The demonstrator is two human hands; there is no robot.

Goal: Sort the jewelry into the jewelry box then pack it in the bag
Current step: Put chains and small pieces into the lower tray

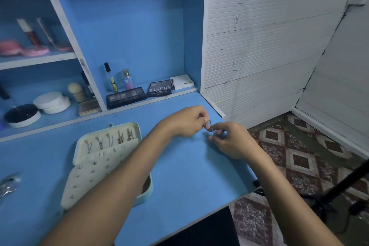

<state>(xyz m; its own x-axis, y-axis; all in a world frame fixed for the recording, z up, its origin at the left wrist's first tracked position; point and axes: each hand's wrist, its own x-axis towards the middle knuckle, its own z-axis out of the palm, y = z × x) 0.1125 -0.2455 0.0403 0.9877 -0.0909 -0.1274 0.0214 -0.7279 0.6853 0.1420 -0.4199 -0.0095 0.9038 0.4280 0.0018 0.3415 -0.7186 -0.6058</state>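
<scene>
An open pale jewelry box [127, 126] lies on the blue desk [189, 175], left of centre. Several chains hang inside its lid, and small studs sit on a cream flap [85, 179] folded over the base. To the right of the box, near the desk's right edge, my left hand [185, 122] and my right hand [229, 140] meet. Both pinch a thin metal piece of jewelry [209, 129] between their fingertips, just above the desk. My left forearm crosses over the box's lower right part. No bag is clearly visible.
Makeup palettes [125, 97] and small bottles [127, 80] stand on the low shelf behind the desk. Round containers [52, 103] and a brush sit in the left cubby. Shiny metal items [9, 183] lie at the desk's left edge. A dark tripod leg [343, 183] stands over the tiled floor.
</scene>
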